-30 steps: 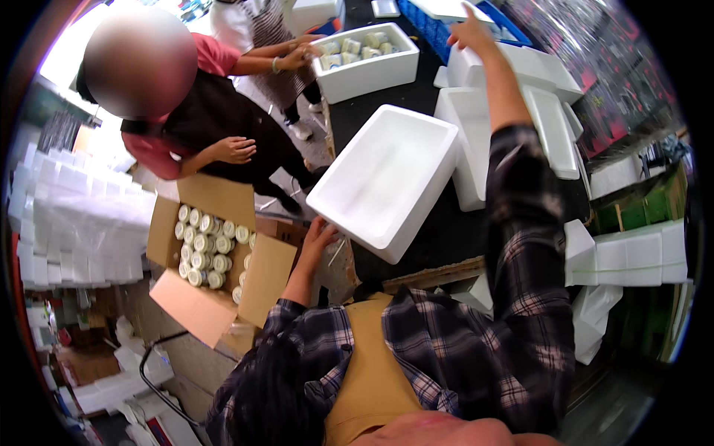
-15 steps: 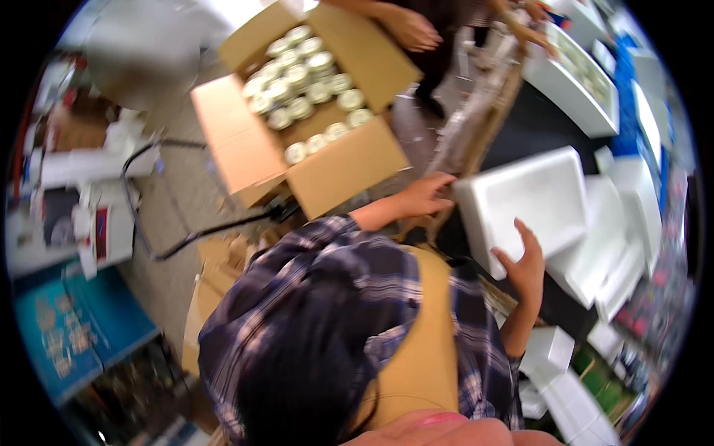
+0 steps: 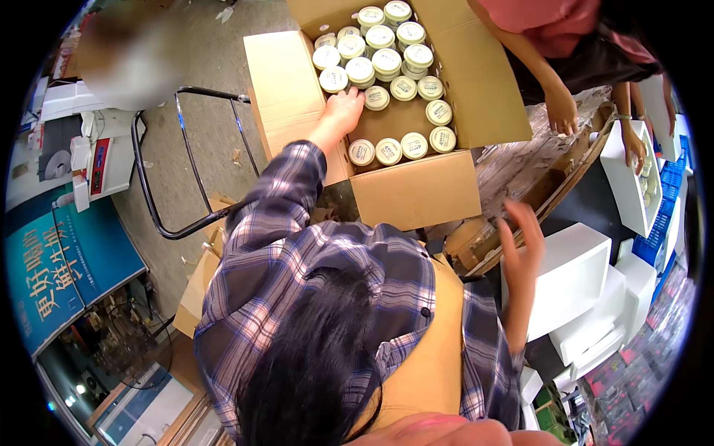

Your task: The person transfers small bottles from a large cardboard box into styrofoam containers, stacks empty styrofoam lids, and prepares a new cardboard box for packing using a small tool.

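Reaching inside the cardboard box [image 3: 413, 198], the left hand [image 3: 342, 113] touches a jar [image 3: 333, 77], grip unclear; the right hand [image 3: 525, 250], fingers parted, hangs outside.

Bright, diffuse light; shadows soft. Jar lids [image 3: 386, 60] at 12 o'clock sharp; right hand [image 3: 525, 256] at 3 slightly motion-blurred. Smeared patch [image 3: 130, 44] at 10. Straight edges bow toward black rim.

From afar I see a dark plaid shirt [image 3: 394, 260] with white, blue and pinkish lines, a long left sleeve [image 3: 288, 182] and round dark buttons [image 3: 425, 312], open over a mustard-yellow top [image 3: 424, 372]; the left hand [image 3: 343, 113] and right hand [image 3: 525, 241] are bare.
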### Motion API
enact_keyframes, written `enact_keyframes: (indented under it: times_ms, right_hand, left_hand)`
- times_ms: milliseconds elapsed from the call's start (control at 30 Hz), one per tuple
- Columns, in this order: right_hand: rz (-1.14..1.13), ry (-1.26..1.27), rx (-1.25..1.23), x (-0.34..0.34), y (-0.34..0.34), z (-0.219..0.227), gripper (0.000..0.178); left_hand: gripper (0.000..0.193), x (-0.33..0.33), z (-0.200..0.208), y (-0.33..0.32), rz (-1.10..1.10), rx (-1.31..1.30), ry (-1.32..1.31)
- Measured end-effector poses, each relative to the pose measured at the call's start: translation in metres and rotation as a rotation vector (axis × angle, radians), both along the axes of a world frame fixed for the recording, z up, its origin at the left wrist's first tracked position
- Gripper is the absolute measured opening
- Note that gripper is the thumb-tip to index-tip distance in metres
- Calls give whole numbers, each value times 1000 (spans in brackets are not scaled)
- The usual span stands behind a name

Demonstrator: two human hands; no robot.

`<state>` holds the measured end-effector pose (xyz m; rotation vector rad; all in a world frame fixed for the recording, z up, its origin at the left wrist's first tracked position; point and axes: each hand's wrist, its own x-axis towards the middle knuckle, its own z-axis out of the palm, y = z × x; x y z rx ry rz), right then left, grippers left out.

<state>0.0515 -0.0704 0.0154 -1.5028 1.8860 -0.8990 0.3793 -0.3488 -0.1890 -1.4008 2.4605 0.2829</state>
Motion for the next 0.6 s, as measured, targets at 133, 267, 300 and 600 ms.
enact_keyframes:
  times_ms: [133,267,300,600]
  right_hand:
    - [363,600,207,41,-150,-125,30]
    - [408,910,376,50,-198,-238,28]
    - [411,959,365,53,-200,-246,26]
    - [524,687,272,43,-205,-223,23]
  left_hand:
    - [31,7,-33,-5,-138,-227,-33]
    - [37,4,-1,-3,-134,-68,13]
    - [39,7,20,2,-179,-18,106]
    - [99,-5,26,24,-313,564,-21]
